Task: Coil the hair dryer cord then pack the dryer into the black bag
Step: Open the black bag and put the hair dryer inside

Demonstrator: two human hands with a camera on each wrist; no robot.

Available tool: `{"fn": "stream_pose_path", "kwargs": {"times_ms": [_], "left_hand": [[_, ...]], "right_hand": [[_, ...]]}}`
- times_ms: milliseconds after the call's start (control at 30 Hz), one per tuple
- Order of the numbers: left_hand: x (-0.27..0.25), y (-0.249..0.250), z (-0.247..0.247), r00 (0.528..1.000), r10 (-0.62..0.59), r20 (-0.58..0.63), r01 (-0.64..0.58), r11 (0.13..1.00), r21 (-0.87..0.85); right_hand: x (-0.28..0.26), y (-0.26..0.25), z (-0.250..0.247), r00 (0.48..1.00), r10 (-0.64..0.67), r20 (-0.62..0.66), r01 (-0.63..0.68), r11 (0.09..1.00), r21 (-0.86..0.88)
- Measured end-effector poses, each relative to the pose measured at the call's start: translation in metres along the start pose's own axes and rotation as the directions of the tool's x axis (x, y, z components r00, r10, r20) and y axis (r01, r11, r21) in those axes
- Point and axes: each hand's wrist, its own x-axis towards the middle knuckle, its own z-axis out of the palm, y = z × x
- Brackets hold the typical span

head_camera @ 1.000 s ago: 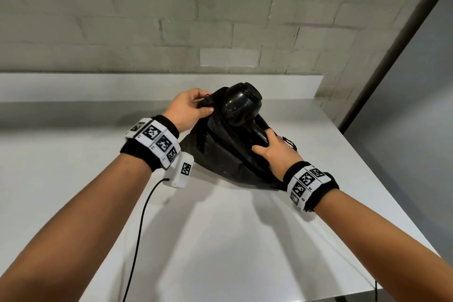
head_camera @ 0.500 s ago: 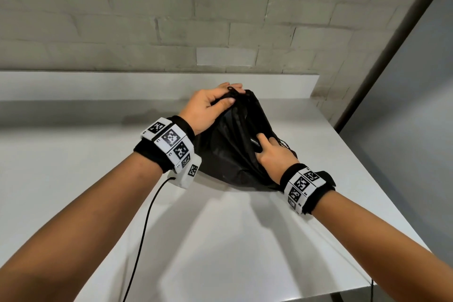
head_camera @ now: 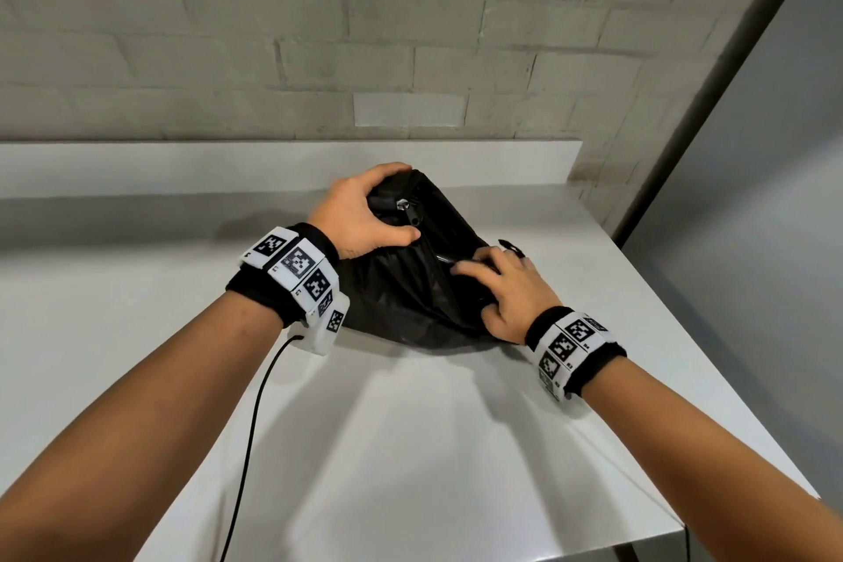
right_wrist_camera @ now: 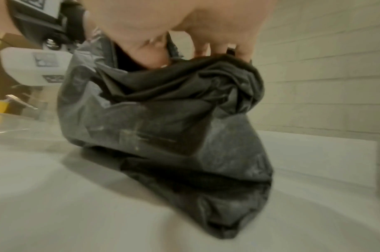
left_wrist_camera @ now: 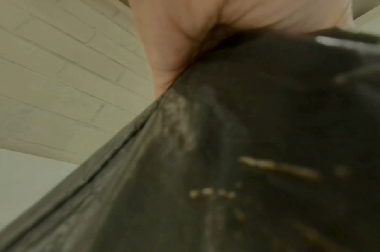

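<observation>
The black bag (head_camera: 401, 287) sits crumpled on the white desk (head_camera: 410, 447), near its far right corner, below a pale brick wall (head_camera: 319, 37). Its mouth runs as a dark slit from the top peak down toward the near edge, and a silver zipper pull (head_camera: 403, 205) hangs just under that peak.

The left hand (head_camera: 365, 210) is at the top of the bag, fingers curled over the far side of the fabric and thumb lying across the near side, so it grips the upper edge. From the left wrist view, only palm (left_wrist_camera: 184, 34) pressed against blurred dark cloth (left_wrist_camera: 249, 153) can be made out.

The right hand (head_camera: 506, 292) lies on the right lip of the opening, its fingers bent and bunching the fabric there. The right wrist view shows the fingertips (right_wrist_camera: 241, 52) digging into gathered cloth at the bag's rim (right_wrist_camera: 184, 73), with the thumb dipping inside the mouth.

Within the slit, just beside the right index finger, a small glossy dark surface (head_camera: 442, 258) catches the light; it looks like part of the hair dryer, though too little shows to be sure. The cord cannot be seen. The bag's lower body bulges and rests flat on the desk.

A thin black cable (head_camera: 255, 424) trails from the left wrist band (head_camera: 296, 274) across the desk toward the near edge.
</observation>
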Motion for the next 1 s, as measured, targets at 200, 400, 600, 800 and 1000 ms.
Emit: {"fn": "stream_pose_path", "kwargs": {"times_ms": [200, 400, 600, 800, 1000], "left_hand": [[-0.003, 0.002, -0.002, 1.000, -0.018, -0.016, 0.018, 1.000, 0.022], [0.000, 0.002, -0.004, 0.996, -0.077, -0.034, 0.079, 0.996, 0.043], [0.005, 0.003, -0.006, 0.993, -0.120, -0.018, 0.121, 0.982, 0.145], [0.006, 0.004, -0.006, 0.992, -0.123, -0.002, 0.121, 0.974, 0.193], [0.006, 0.003, -0.006, 0.993, -0.119, -0.002, 0.118, 0.979, 0.166]], "right_hand": [[0.005, 0.032, -0.002, 0.882, 0.461, -0.097, -0.453, 0.886, 0.101], [0.008, 0.046, -0.017, 0.829, 0.524, 0.195, -0.553, 0.820, 0.150], [0.015, 0.050, -0.050, 0.855, 0.517, -0.034, -0.515, 0.855, 0.053], [0.021, 0.043, -0.103, 0.785, 0.520, -0.337, -0.513, 0.850, 0.118], [0.028, 0.031, -0.097, 0.768, 0.548, -0.332, -0.587, 0.810, -0.020]]}}
